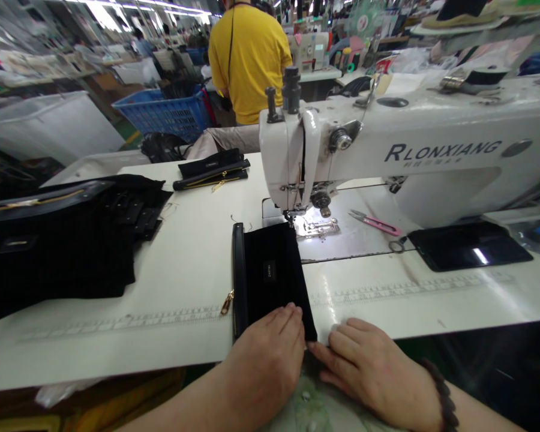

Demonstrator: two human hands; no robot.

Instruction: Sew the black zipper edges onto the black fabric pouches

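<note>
A flat black fabric pouch (276, 279) lies under the needle of a white sewing machine (292, 150), its far right corner at the presser foot. Along its left side runs a black zipper band (239, 279) with a gold zipper pull (227, 303); a small label (269, 271) sits on its face. My left hand (270, 354) is on the near part of the pouch, fingers together and pressed on the fabric, thumb hidden. At the near right corner, my right hand (364, 366) pinches the pouch edge between thumb and index finger, the other fingers curled.
Black pouch pieces (72, 234) are stacked at left; finished-looking zip pouches (213, 168) lie behind. Pink-handled thread snips (375, 223) and a dark phone or tablet (470, 246) rest at right. Beyond stand a blue basket (166, 114) and a person in yellow (249, 60).
</note>
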